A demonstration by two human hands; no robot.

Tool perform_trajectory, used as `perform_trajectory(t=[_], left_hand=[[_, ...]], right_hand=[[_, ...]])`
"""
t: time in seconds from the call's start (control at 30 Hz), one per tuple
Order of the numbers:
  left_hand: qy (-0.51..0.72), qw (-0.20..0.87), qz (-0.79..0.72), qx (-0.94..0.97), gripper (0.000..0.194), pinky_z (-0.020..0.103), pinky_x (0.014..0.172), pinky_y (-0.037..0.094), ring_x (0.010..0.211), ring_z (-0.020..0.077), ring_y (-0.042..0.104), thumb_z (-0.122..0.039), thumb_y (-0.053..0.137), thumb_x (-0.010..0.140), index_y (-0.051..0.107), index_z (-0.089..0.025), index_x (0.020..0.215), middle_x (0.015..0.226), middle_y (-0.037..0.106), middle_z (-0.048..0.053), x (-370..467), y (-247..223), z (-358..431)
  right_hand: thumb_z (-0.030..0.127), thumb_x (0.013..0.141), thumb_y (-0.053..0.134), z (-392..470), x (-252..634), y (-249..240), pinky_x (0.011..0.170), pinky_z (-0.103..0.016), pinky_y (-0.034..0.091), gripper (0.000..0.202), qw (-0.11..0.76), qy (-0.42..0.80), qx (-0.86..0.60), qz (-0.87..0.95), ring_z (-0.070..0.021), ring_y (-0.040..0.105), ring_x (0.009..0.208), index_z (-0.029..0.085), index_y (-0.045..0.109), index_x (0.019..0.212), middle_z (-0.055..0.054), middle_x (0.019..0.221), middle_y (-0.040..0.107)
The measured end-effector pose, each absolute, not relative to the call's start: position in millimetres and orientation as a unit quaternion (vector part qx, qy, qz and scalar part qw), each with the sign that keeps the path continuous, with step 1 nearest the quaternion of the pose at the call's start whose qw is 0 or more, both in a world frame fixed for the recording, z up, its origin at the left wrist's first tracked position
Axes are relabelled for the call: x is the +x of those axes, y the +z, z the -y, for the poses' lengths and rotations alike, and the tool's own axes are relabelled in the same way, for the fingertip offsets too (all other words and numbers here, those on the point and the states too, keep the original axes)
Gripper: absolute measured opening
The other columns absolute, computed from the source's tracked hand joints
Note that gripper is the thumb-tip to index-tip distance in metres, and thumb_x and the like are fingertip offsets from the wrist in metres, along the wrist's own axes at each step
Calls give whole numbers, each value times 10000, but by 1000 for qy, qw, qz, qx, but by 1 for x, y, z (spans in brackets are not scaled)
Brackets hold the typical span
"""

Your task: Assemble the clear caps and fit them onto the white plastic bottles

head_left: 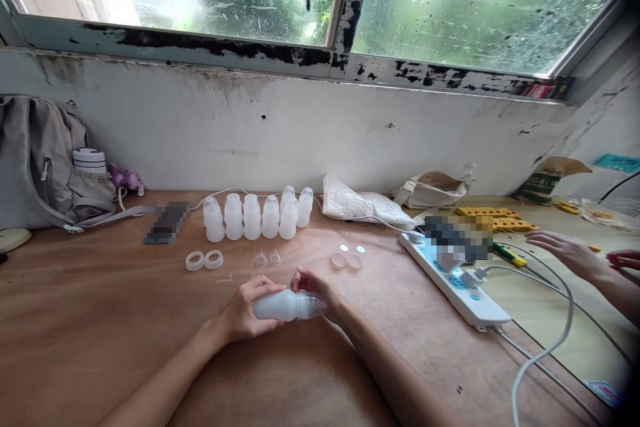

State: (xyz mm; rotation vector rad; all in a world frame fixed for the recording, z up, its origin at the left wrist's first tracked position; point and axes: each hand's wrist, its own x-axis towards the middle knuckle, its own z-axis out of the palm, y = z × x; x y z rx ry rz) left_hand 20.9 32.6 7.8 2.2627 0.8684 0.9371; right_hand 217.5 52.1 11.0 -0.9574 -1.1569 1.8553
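A translucent white baby bottle [276, 305] with a clear cap lies sideways in the air close above the table. My left hand [249, 303] is closed around its body, thumb along the near side. My right hand [323, 290] wraps the clear cap end, its fingers partly hidden behind the bottle. Beyond my hands are two white rings [214, 259], two clear nipples [275, 257], two thin clear discs [354, 261] and two small white discs [361, 249]. Several capped bottles [252, 217] stand upright in a group farther back.
A white power strip [455, 283] with plugs and loose cables lies to the right. Behind are a plastic package [365, 203] and a beige bag [433, 188]. A grey backpack [37, 160] sits at left. Another person's hands [575, 253] are at the far right, near yellow trays [495, 217].
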Motion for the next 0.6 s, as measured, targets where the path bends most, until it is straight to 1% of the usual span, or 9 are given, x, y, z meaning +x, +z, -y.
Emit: perform_trajectory(t=[0.13,0.33,0.47,0.6], left_hand=[[340,274,-328,838,491,281,720,473,817,165,549,-276,674,600,550,-204,1069,916,557,45,21,13,-30],[329,286,-343,832,472,296,704,468,799,172,541,-304,663,609,547,-219,1058,891,553,41,22,19,-28],[327,283,-336,837,475,297,705,463,798,174,534,-302,659,613,541,-214,1064,888,538,47,22,16,-28],[327,277,-336,839,481,298,709,462,799,176,531,-289,656,613,536,-218,1073,885,534,46,22,12,-28]], right_hand=[[448,769,433,-50,216,11,458,-199,328,378,380,715,-372,455,-92,439,475,142,523,568,0,554,499],[466,757,444,-48,214,12,484,-215,343,387,395,711,-362,455,-103,435,507,151,521,547,-14,599,505],[453,770,433,-47,213,14,510,-218,354,392,395,714,-352,460,-103,436,512,149,526,541,-12,584,500],[465,753,457,-46,212,16,513,-216,352,392,389,701,-371,469,-105,432,511,153,509,523,-6,564,488]])
